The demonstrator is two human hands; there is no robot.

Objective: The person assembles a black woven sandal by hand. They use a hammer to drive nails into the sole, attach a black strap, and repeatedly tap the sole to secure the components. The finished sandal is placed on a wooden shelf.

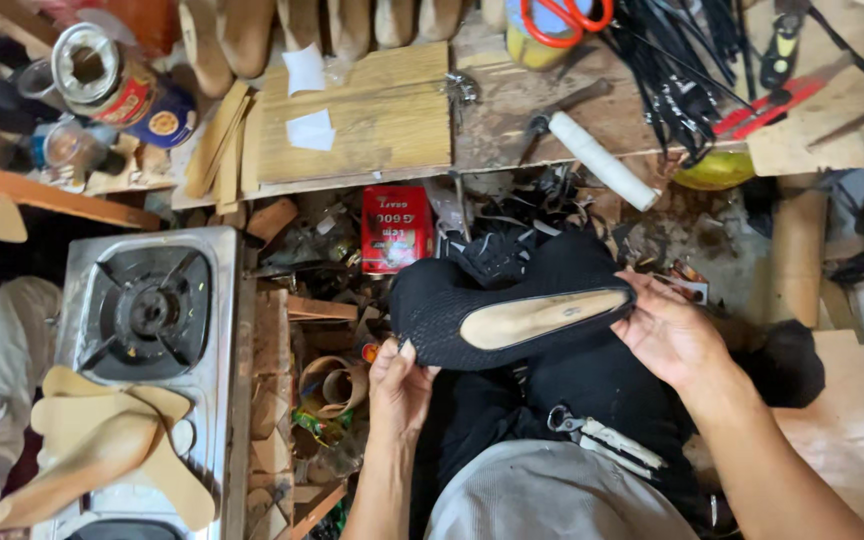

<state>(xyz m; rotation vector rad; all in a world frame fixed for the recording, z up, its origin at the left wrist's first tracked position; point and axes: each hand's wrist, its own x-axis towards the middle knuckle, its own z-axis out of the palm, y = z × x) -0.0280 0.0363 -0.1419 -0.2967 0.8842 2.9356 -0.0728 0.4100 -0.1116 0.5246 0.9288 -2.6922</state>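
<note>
head view, steeply downward, close over lap

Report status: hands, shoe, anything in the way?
Left hand pinches the black shoe at one end. Right hand grips the other end, sole up. Pliers on lap below; nothing between hands.

A steel gas stove (152, 310) stood at the left with pale insole cutouts (117, 440) lying on it. On the wooden surface (372, 130) lay orange-handled scissors (564, 18), a white-wrapped hammer (592, 150) and black straps (672, 70); a red box (397, 228) sat below.
</note>
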